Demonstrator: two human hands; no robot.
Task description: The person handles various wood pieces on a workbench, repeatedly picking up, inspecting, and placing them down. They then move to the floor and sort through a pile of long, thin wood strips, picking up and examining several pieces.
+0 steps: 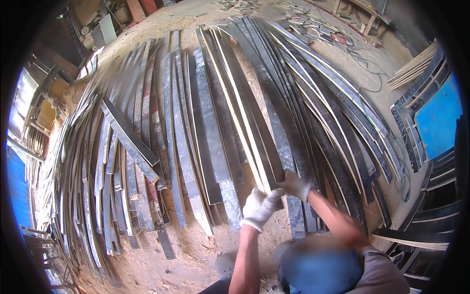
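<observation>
My left hand (260, 209), in a white knitted glove, is closed around the near ends of long, narrow plywood strips (243, 122) with pale edges and dark faces. Just right of it, my right hand (294, 186), gloved in greyish white, is closed at the near end of the same bundle, beside a dark strip. The strips run away from me to the far side of the pile. Both gloves nearly touch, and the fingers are partly hidden. Beneath and around lie more dark plywood strips (210, 112), side by side on the dusty ground.
Curved rows of strips (338, 112) spread right, and more (83, 171) lie left; one short strip (129, 132) crosses over others. Scraps (318, 29) litter the far floor. A blue panel (438, 115) and stacked frames stand at right. A blurred blue rounded shape (320, 267) is below my right arm.
</observation>
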